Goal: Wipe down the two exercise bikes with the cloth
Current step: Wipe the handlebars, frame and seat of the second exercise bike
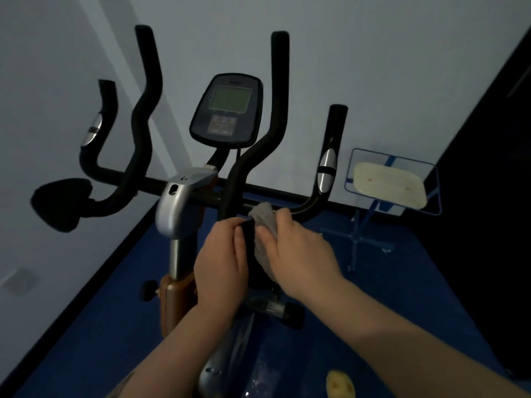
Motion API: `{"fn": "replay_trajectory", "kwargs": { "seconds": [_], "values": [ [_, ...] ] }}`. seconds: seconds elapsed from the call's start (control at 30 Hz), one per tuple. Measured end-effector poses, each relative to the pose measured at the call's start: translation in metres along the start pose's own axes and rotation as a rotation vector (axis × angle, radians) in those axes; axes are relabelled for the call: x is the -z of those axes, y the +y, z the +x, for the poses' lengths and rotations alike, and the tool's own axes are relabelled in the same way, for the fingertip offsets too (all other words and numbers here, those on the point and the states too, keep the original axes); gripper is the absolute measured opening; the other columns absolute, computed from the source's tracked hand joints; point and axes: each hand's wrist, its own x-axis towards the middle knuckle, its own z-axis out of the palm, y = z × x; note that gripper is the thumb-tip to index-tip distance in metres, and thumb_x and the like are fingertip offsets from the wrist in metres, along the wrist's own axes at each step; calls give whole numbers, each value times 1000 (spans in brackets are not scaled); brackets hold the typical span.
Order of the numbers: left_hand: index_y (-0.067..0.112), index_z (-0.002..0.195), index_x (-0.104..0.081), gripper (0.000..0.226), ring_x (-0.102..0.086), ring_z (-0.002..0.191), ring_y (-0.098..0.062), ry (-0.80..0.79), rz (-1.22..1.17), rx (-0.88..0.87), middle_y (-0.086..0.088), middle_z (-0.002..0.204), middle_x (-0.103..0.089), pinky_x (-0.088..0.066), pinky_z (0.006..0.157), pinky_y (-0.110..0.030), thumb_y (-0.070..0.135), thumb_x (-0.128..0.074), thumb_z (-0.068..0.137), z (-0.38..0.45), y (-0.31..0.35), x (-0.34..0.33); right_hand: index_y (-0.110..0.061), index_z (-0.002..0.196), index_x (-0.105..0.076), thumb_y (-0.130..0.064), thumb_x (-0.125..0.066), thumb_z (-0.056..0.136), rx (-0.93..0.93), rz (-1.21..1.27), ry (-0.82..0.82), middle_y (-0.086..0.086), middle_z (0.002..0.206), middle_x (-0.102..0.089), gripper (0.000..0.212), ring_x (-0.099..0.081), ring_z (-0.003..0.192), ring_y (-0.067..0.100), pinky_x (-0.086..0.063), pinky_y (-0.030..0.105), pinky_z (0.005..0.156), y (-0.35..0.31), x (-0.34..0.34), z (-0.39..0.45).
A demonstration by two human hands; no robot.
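An exercise bike (184, 202) stands on a blue floor (86, 326) close to a pale wall (359, 67), its front toward the corner where a black skirting strip meets the floor; a dark oval console (227, 110) with a greenish screen rises above the crossbar, flanked by four black foam-covered handlebar prongs, the outer two carrying shiny silver pulse pads (327, 170); a black padded rest (61, 202) juts out at the left end. A silver plastic housing sits at the centre of the bar above a metal post and a copper-coloured frame with a black knob. The left hand (221, 259) has its fingers curled round the lower part of the inner right black handlebar stem (247, 173); the right hand (298, 251) grips a crumpled grey cloth (264, 222) and presses it against the same stem, just below the crossbar. To the right, near the wall, a blue wire-framed stand (393, 182) holds a cream tray-like panel, well apart from the bike; beyond it a dark surface closes the right side. A yellow object (339, 384) lies at the floor's lower edge; open floor runs on both sides of the bike.
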Motion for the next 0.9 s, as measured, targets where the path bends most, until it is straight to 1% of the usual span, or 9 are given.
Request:
{"fn": "replay_trajectory", "kwargs": {
  "seconds": [0.1, 0.23, 0.33, 0.43, 0.5, 0.63, 0.73, 0.8, 0.9],
  "values": [
    [22, 108, -57, 38, -53, 78, -2, 8, -16, 37, 13, 91, -56, -37, 64, -12, 42, -27, 97, -1, 1, -1, -16, 116, -38, -53, -19, 101, 2, -53, -29, 4, 93, -63, 44, -60, 78, 23, -47, 36, 63, 5, 4, 6],
    [23, 109, -56, 30, -55, 83, -2, 36, -94, 118, 15, 90, -56, -41, 67, -13, 36, -30, 102, -5, 9, -3, -16, 117, -40, -51, -19, 103, 101, -89, -31, -1, 82, -54, 43, -52, 68, 18, -38, 33, 53, -4, 2, 30],
    [21, 113, -55, 25, -54, 91, 8, 76, -149, 197, 20, 96, -54, -39, 73, -5, 29, -34, 103, -12, 18, -3, -18, 121, -36, -51, -23, 102, 159, -11, -33, 2, 95, -61, 40, -59, 78, 22, -48, 37, 62, 4, 2, 16],
    [24, 114, -49, 20, -55, 86, 11, 126, -218, 289, 19, 93, -55, -40, 70, -3, 27, -34, 101, -22, 28, -7, -18, 123, -33, -48, -25, 103, 201, -27, -102, 3, 95, -62, 37, -61, 78, 23, -49, 37, 62, 17, 9, 5],
    [29, 114, -45, 16, -57, 82, 8, 164, -250, 359, 16, 91, -57, -43, 67, -7, 26, -34, 102, -29, 32, -12, -16, 122, -33, -47, -24, 103, 234, -69, -135, 5, 92, -62, 38, -60, 77, 25, -45, 36, 60, 16, 12, 18],
    [41, 111, -41, 13, -61, 76, -4, 209, -192, 463, 9, 90, -61, -49, 66, -30, 35, -34, 101, -31, 36, -18, -16, 120, -36, -47, -22, 104, 325, -87, -116, 6, 92, -63, 38, -59, 74, 24, -40, 35, 57, 5, 6, 40],
    [44, 108, -38, 10, -62, 75, -7, 210, -170, 489, 7, 89, -62, -49, 63, -28, 38, -35, 101, -31, 41, -18, -22, 126, -33, -47, -26, 103, 320, 54, -140, 4, 102, -63, 35, -61, 84, 23, -50, 40, 66, 17, 6, 25],
    [46, 106, -37, 9, -63, 77, -8, 220, -184, 525, 5, 90, -63, -52, 64, -30, 39, -35, 100, -33, 44, -19, -25, 133, -27, -47, -27, 102, 344, 73, -197, 3, 106, -63, 38, -62, 87, 24, -51, 41, 70, 27, 12, 16],
    [45, 103, -36, 7, -63, 76, -11, 244, -165, 564, 2, 89, -64, -53, 64, -36, 39, -36, 100, -36, 44, -23, -19, 126, -32, -44, -28, 103, 444, -16, -278, 1, 94, -60, 34, -60, 81, 23, -44, 36, 65, 24, 18, 36]
  ]
}}
